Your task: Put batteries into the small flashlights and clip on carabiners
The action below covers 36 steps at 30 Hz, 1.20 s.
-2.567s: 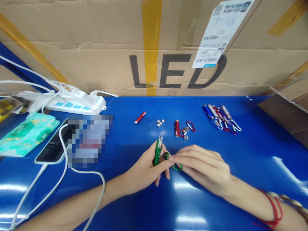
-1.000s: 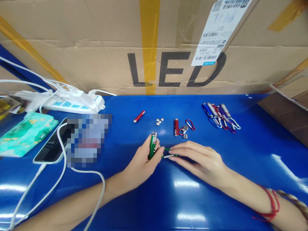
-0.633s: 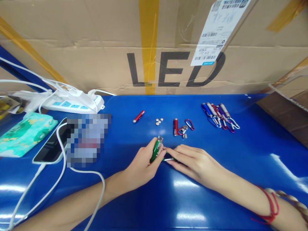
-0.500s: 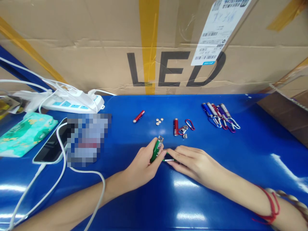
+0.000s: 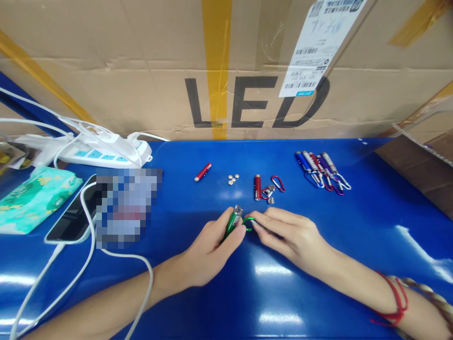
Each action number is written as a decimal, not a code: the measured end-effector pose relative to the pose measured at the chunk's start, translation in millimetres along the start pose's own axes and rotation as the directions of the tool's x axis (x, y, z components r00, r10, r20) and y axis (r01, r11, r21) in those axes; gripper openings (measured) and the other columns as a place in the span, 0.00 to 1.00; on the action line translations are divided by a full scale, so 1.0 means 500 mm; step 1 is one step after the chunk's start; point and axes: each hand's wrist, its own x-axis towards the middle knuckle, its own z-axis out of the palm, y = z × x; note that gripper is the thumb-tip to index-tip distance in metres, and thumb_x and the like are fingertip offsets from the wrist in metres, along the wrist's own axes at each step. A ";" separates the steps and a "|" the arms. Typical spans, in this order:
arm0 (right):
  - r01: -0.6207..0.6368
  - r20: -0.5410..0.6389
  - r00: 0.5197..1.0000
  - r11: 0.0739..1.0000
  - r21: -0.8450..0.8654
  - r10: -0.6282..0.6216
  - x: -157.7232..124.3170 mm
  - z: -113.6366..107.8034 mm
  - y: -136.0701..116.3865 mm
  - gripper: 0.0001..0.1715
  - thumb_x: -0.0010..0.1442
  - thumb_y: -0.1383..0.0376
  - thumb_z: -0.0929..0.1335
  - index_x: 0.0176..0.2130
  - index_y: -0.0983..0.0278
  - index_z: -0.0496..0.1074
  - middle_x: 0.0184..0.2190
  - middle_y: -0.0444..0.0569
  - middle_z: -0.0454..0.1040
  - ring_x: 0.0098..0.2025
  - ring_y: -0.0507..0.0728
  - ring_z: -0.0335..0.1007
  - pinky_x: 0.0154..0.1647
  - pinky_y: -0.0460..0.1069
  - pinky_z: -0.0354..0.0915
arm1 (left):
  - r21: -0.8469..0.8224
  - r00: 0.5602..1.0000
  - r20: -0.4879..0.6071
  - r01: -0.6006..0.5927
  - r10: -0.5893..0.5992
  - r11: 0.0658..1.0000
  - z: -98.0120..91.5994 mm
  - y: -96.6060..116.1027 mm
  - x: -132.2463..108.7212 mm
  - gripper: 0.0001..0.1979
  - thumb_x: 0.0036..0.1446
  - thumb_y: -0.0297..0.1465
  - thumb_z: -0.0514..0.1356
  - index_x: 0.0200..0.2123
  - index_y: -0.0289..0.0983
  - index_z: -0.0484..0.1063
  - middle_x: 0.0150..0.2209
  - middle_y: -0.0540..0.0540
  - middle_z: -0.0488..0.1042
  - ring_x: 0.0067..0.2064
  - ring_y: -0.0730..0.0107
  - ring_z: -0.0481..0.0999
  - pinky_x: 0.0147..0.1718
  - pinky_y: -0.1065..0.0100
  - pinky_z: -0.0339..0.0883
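Note:
My left hand [image 5: 215, 245] is closed around a green cylinder [image 5: 233, 223] with a silvery end, tilted up and to the right. Just right of it, my right hand [image 5: 290, 231] pinches a green carabiner [image 5: 249, 221], whose curved end shows between the hands. Beyond the hands a red cylinder [image 5: 257, 187] lies beside a red carabiner [image 5: 278, 183] and small metal parts [image 5: 270, 200]. Several button cells [image 5: 231, 179] lie in a cluster, with another red cylinder [image 5: 203, 172] to their left.
Several coloured cylinders with carabiners [image 5: 320, 165] lie at the back right. On the left are a phone [image 5: 71, 217], a green packet [image 5: 38, 198], a power strip [image 5: 106, 153], loose white cables and a blurred-out item [image 5: 127, 208]. A large cardboard box [image 5: 141, 71] stands behind.
The green carabiner has turned, and its curved end now shows between the hands. My right hand has moved slightly right and up from the left fingertips.

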 end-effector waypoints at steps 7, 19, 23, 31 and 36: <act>-0.031 -0.226 0.974 0.998 -0.051 0.019 0.002 -0.007 -0.015 0.12 0.60 0.74 0.65 0.45 0.69 0.69 0.30 0.47 0.71 0.28 0.47 0.65 0.31 0.42 0.65 | 0.129 0.991 0.133 -0.029 0.011 0.991 -0.003 0.005 -0.002 0.18 0.67 0.37 0.41 0.27 0.36 0.56 0.25 0.50 0.58 0.27 0.71 0.57 0.29 0.68 0.51; 0.020 -0.178 0.984 0.999 -0.049 -0.029 -0.001 -0.002 -0.015 0.10 0.62 0.71 0.63 0.44 0.68 0.69 0.33 0.47 0.73 0.30 0.46 0.68 0.32 0.41 0.67 | 0.013 0.982 0.185 -0.039 0.036 0.999 -0.003 0.000 -0.003 0.19 0.68 0.39 0.38 0.28 0.35 0.55 0.24 0.50 0.58 0.26 0.72 0.56 0.30 0.68 0.52; 0.024 -0.156 0.987 0.999 -0.021 -0.027 -0.003 0.000 -0.012 0.10 0.62 0.71 0.63 0.45 0.69 0.67 0.35 0.48 0.73 0.31 0.47 0.67 0.32 0.42 0.67 | -0.020 0.981 0.187 -0.042 0.045 0.999 -0.005 0.002 -0.001 0.18 0.68 0.37 0.39 0.30 0.35 0.57 0.24 0.50 0.58 0.27 0.72 0.57 0.31 0.68 0.52; -0.060 -0.123 0.990 0.992 0.111 0.074 -0.005 0.006 -0.001 0.14 0.60 0.73 0.64 0.47 0.71 0.68 0.35 0.50 0.72 0.33 0.48 0.67 0.34 0.43 0.66 | -0.170 0.987 0.156 -0.013 0.040 0.985 -0.008 0.003 0.005 0.19 0.68 0.39 0.38 0.28 0.35 0.54 0.22 0.51 0.57 0.24 0.73 0.54 0.26 0.69 0.50; -0.034 -0.031 0.999 0.984 0.174 0.040 -0.005 0.010 0.006 0.13 0.61 0.73 0.64 0.46 0.71 0.71 0.34 0.50 0.70 0.34 0.49 0.67 0.35 0.44 0.66 | -0.225 1.000 -0.016 -0.010 0.006 0.974 -0.007 -0.002 0.012 0.20 0.68 0.40 0.38 0.26 0.36 0.52 0.20 0.52 0.57 0.23 0.73 0.53 0.23 0.71 0.49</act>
